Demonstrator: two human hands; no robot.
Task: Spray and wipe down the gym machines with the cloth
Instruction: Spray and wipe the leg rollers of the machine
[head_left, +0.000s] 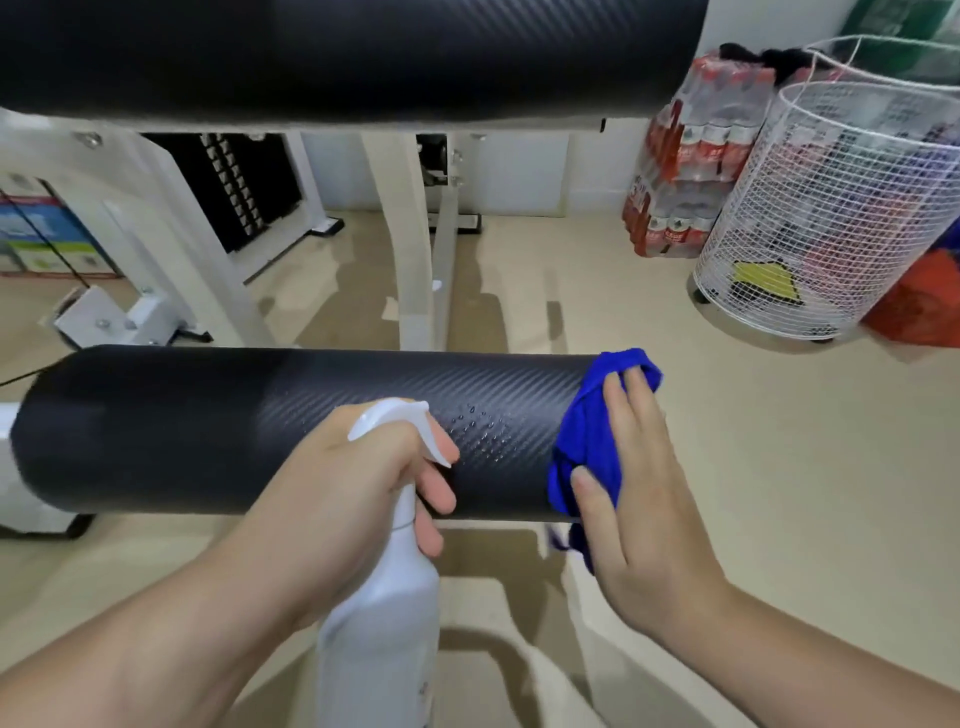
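**Obs. 1:** At the near roller pad, the black one lying left to right across the machine, the person works with both hands. Left hand: grip closed round the neck of the white spray bottle, one finger on the trigger, nozzle aimed at the pad.

**Obs. 2:** Right hand?

**Obs. 1:** Fingers spread nearly flat, not clenched, pressing the blue cloth against the pad's right end. The cloth wraps over that end and a corner hangs below.

**Obs. 2:** Step in hand?

**Obs. 1:** Judged: spray laid down, wipe starting. Droplets sit on the pad between nozzle and cloth, unwiped.

**Obs. 2:** Next move calls for?

**Obs. 1:** Probably sliding the cloth leftward through the droplets, palm pressure kept even round the curve, with the bottle drawn clear of its path. The left half looks dry; it may need more spray. The upper pad, farther off, shows no wetness that I can make out.
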